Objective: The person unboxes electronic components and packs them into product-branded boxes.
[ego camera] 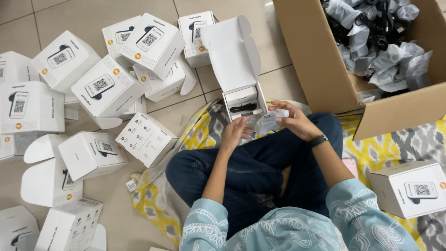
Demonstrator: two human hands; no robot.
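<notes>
1. Clear plastic pouch [273, 120], small with a pale item inside, is held over the lap between both hands, just at 5 o'clock of the open white box [242, 104].
2. Right hand [293, 121] is seen at the pouch's 3 o'clock edge; thumb and fingers are pinched together on the film. Left hand [236, 132] sits at the pouch's 8 o'clock side, fingers loosely spread and curled, tips touching or nearly touching the film; a firm clamp cannot be confirmed.
3. Open box is noted with its lid flap [232, 51] raised toward 12 o'clock; a black coiled cable [243, 108] is already lying in the tray.
4. Judgement: the step in hand appears to be readying the pouch by the box. It is best handled by the edges, so the content is not squeezed.
5. Judgement: if the pouch is placed in, it should be laid flat beside the cable, not on top, so that the flap can shut without bulging.
6. Closed white boxes [104, 88] are scattered from 9 to 11 o'clock on the tiled floor; one more [409, 188] rests at 4 o'clock on the patterned cloth [200, 128].
7. Brown carton [325, 69] at 1 o'clock holds many grey-bagged black items [376, 37], within reach of the right hand.
</notes>
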